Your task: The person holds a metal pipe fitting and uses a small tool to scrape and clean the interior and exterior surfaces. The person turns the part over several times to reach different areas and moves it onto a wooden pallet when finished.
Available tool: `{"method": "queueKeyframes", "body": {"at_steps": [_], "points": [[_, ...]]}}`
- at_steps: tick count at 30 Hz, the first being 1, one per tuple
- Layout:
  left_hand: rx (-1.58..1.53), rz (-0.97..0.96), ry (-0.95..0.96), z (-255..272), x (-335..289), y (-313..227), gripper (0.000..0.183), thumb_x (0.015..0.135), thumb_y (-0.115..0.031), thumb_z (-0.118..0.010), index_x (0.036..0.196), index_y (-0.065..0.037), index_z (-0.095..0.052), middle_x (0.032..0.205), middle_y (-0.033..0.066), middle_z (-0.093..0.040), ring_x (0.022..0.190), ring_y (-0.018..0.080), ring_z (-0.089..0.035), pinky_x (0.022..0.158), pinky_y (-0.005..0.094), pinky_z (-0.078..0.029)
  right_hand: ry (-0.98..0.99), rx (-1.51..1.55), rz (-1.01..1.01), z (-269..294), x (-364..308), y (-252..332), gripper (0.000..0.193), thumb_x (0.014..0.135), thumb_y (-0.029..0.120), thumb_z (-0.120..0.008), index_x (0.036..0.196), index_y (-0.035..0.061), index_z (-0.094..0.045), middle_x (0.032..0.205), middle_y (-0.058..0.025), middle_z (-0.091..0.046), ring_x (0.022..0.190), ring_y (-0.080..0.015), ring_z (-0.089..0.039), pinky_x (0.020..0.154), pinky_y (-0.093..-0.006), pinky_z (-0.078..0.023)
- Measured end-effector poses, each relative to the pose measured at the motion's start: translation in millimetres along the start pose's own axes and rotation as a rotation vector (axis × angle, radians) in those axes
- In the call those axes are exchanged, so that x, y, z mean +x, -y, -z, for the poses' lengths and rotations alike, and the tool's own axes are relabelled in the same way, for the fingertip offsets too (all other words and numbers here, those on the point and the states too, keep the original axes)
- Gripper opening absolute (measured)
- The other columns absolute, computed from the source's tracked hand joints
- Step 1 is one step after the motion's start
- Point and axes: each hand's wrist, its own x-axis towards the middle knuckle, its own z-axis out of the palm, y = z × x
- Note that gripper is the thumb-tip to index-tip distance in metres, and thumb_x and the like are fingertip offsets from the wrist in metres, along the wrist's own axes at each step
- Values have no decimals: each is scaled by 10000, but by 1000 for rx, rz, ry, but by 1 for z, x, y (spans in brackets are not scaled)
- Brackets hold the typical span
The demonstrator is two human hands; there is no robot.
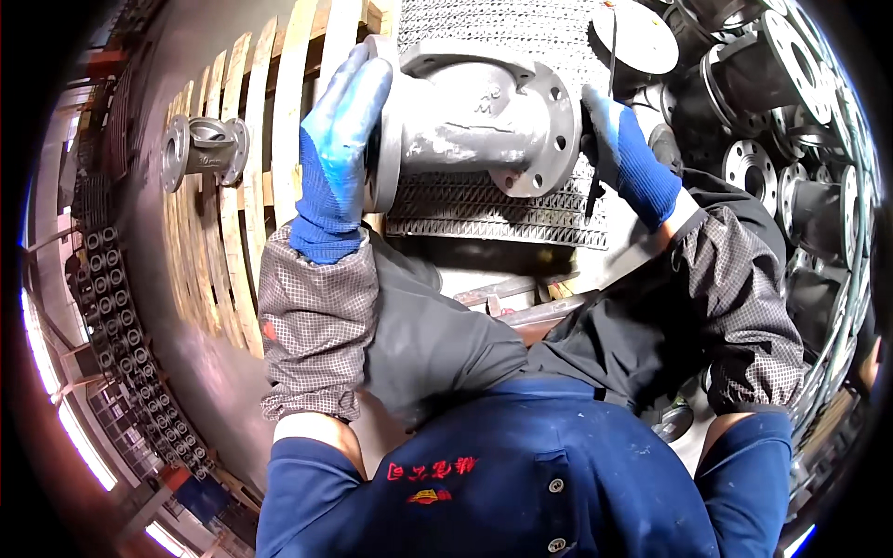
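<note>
A grey cast valve body (pixel 474 116) with round flanges lies on its side on a perforated metal surface (pixel 502 219). My left hand (pixel 346 121), in a blue coated glove, is closed against the outer face of its left flange, fingers stretched upward. At the opposite flange, my right hand (pixel 633 153) is open with fingers extended, close beside the rim. Its palm side is dark, and whether it touches the metal cannot be made out. A thin dark rod or cord (pixel 611 56) runs down near the right fingertips.
A wooden pallet (pixel 246 139) stands on the left, carrying a smaller flanged valve body (pixel 205 152). Dark flanged castings (pixel 763 79) are piled on the right, near a pale round disc (pixel 636 39). Rows of castings (pixel 116 298) line the far left. My legs (pixel 446 325) straddle the space below the metal surface.
</note>
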Motion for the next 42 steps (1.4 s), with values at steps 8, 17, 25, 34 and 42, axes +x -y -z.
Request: {"method": "queueKeyframes", "body": {"at_steps": [8, 17, 25, 34, 42], "points": [[408, -371, -11, -1, -3, 17, 373, 840, -10, -548, 1208, -70, -540, 1341, 281, -420, 1200, 406, -479, 932, 397, -463, 19, -225, 191, -6, 8, -26, 274, 785, 54, -581, 1020, -45, -484, 746, -192, -584, 699, -366, -584, 609, -393, -477], [84, -34, 8, 3, -20, 22, 349, 923, -146, -507, 1264, -69, -514, 1357, 278, -395, 1177, 362, -507, 933, 379, -474, 181, -61, 48, -39, -8, -25, 260, 731, 20, -622, 983, -29, -585, 813, -228, -607, 814, -395, -612, 683, -406, -496], [249, -109, 48, 11, -17, -5, 356, 853, -15, -523, 1207, -21, -557, 1220, 252, -534, 1143, 366, -535, 946, 381, -474, 196, -377, 236, -21, -36, -4, 244, 722, 29, -632, 956, -29, -597, 803, -226, -604, 798, -386, -616, 675, -397, -498], [247, -230, 80, 12, -32, -5, 341, 801, 3, -615, 1136, -61, -598, 1226, 278, -527, 1066, 366, -590, 852, 366, -515, 292, -74, 85, -52, -79, -36, 343, 735, -6, -600, 1069, -54, -537, 788, -184, -622, 666, -318, -615, 582, -360, -496], [300, -301, 58, 5, -32, -7, 325, 800, 24, -638, 1113, -56, -601, 1244, 280, -516, 976, 286, -614, 806, 344, -523, 380, -417, 330, -7, -70, -16, 266, 802, 97, -590, 1047, -4, -565, 844, -198, -614, 740, -334, -628, 666, -378, -504]]}}
